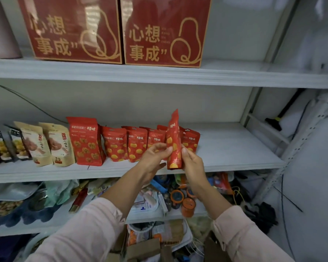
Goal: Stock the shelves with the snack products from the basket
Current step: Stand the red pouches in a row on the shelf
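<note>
Grey shelf, red pouches, one more going in

We faced the middle shelf [225, 148], its row of red pouches [136, 143] ending mid-shelf. Our left hand [152, 157] and right hand [192, 163] both pinched a red pouch [174, 140], edge-on, before the row's right end. We judged it best turned label-forward and stood just right of the last pouch.

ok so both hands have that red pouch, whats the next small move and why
Probably set the red pouch upright on the middle shelf, at the right end of the row of matching pouches. Both hands hold it edge-on in front of that row, and bare shelf lies to its right.
</note>
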